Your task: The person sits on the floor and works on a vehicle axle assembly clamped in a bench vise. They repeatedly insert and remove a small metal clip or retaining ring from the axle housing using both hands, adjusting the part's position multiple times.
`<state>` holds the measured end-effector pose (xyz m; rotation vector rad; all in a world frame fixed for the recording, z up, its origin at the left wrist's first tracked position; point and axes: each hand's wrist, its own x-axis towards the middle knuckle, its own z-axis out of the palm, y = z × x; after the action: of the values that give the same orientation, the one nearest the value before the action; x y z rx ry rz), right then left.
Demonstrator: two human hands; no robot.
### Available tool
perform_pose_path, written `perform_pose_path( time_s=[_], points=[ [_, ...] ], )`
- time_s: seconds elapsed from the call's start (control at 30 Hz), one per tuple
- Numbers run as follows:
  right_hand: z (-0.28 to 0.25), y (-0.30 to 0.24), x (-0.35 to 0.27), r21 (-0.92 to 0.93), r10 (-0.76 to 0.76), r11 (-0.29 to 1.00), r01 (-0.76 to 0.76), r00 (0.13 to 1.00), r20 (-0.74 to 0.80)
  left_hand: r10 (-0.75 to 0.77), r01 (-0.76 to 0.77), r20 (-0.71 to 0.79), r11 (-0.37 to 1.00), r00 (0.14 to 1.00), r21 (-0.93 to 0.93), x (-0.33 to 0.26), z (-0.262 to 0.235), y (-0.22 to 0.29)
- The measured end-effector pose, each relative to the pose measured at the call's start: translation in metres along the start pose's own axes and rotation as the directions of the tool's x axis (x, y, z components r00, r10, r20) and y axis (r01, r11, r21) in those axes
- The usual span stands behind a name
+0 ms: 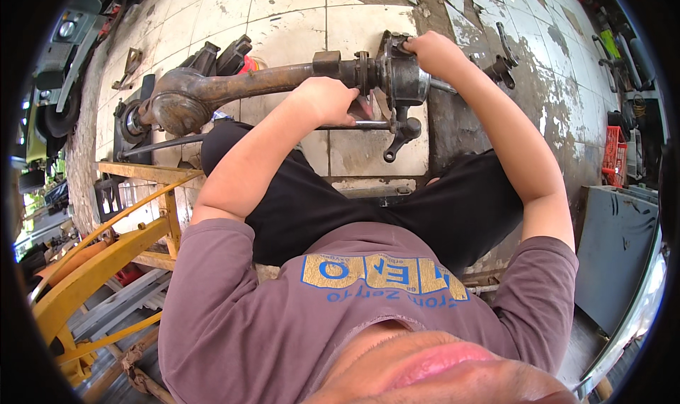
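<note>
A rusty vehicle axle (258,85) lies across the floor in front of me, its round differential housing (182,101) to the left. At its right end sits a dark, greasy steering knuckle (404,78) with an arm (406,130) hanging toward me. My left hand (327,101) is closed beside the flange next to the knuckle, above a long tie rod (363,125); what its fingers hold is hidden. My right hand (435,53) reaches over the knuckle, its fingers bent and pressed on the upper far edge.
A yellow metal frame (117,269) stands close on my left. To the right are a grey metal cabinet (615,252) and a red plastic crate (614,156). A dark metal part (501,67) lies beyond the knuckle on worn, peeling floor tiles (283,32).
</note>
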<state>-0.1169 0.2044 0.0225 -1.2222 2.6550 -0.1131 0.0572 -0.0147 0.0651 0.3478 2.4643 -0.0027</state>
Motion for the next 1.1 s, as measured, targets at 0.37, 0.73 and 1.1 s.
perform_pose_path(
  time_s=[0.37, 0.73, 1.1],
  points=[
    [0.007, 0.013, 0.008, -0.021, 0.030, 0.999, -0.031, 0.998, -0.052, -0.031, 0.031, -0.019, 0.999, 0.999, -0.012, -0.004, -0.003, 0.003],
    [0.003, 0.006, 0.003, -0.032, -0.001, 0.999, 0.000, 0.999, -0.044, 0.002, -0.002, -0.004, 1.000, 1.000, -0.008, -0.002, 0.001, 0.000],
    [0.009, 0.022, 0.009, -0.013, 0.005, 1.000, -0.006, 0.998, -0.063, -0.033, 0.033, -0.016, 0.999, 0.999, -0.015, -0.003, -0.003, 0.001]
  ],
)
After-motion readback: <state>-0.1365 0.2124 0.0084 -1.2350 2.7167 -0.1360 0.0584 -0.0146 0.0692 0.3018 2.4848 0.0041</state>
